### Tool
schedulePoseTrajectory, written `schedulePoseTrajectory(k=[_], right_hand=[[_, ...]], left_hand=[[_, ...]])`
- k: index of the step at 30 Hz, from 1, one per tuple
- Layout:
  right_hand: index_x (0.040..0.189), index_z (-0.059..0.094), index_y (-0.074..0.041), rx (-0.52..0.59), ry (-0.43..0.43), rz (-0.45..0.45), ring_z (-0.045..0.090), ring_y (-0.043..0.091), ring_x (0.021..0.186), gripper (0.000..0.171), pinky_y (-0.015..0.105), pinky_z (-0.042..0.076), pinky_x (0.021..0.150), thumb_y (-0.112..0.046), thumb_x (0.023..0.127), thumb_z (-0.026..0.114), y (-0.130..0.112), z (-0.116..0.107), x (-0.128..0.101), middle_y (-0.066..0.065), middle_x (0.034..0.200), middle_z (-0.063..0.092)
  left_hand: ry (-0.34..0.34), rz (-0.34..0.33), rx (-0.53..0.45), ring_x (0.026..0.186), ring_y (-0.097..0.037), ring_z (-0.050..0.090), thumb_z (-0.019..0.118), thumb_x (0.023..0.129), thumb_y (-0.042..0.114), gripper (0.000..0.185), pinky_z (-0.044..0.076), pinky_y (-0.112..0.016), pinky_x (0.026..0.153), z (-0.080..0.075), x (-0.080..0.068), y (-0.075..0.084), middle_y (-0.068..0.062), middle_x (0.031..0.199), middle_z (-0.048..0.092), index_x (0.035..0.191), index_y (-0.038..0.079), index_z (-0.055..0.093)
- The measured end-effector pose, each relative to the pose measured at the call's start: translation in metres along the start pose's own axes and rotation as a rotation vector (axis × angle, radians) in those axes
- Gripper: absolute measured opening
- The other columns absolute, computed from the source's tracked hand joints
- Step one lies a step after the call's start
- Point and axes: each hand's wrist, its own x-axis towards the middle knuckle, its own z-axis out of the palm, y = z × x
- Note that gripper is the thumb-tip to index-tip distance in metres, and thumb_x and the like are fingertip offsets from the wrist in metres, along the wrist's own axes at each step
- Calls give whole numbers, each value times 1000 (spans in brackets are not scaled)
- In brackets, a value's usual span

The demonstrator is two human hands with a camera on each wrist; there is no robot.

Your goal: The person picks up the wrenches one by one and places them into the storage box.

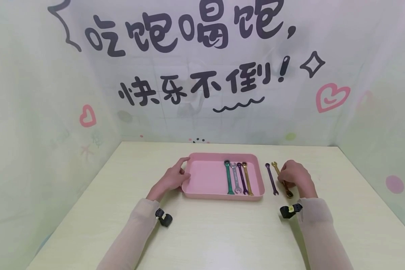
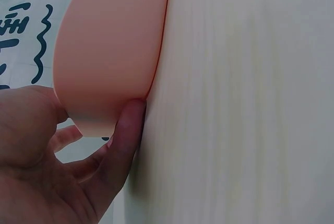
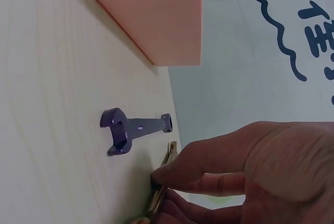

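Observation:
A pink tray [image 1: 202,196] lies on the table, and my left hand [image 1: 171,177] grips its left end, thumb at the rim. In the left wrist view the fingers reach round the tray's end wall [image 2: 112,51]. Inside, toward the right, lie a green wrench [image 1: 228,178], a silver wrench [image 1: 236,179], a purple wrench [image 1: 242,179] and a gold wrench [image 1: 247,180]. To the right of the tray, my right hand [image 1: 296,175] pinches another gold wrench [image 3: 155,202] by its middle; whether it touches the table I cannot tell. Another purple wrench [image 1: 272,180] lies between that hand and the tray.
The pale wooden table [image 1: 219,232] runs back to a printed wall sheet [image 1: 175,127] with dark lettering and hearts. More sheeting hangs at both sides. A small black camera is strapped to each wrist, by the sleeves [image 1: 145,213].

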Motion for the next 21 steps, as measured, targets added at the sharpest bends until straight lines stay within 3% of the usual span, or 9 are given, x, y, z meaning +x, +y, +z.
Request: schedulePoseTrajectory(k=[6, 21], right_hand=[[102, 66, 4, -50, 56, -25, 57, 18, 63, 23, 31, 44, 57, -12, 85, 65, 2, -1, -1, 8, 74, 61], [121, 65, 11, -32, 84, -48, 59, 20, 64, 38, 30, 48, 55, -9, 89, 59, 6, 1, 3, 17, 89, 65]], left_hand=[[4, -3, -3, 70, -21, 64, 59, 103, 18, 68, 56, -27, 56, 0, 0, -1, -15, 104, 58, 163, 26, 27], [10, 2, -2, 70, -21, 63, 59, 103, 17, 68, 55, -28, 56, 1, 0, -1, -14, 102, 58, 163, 25, 28]])
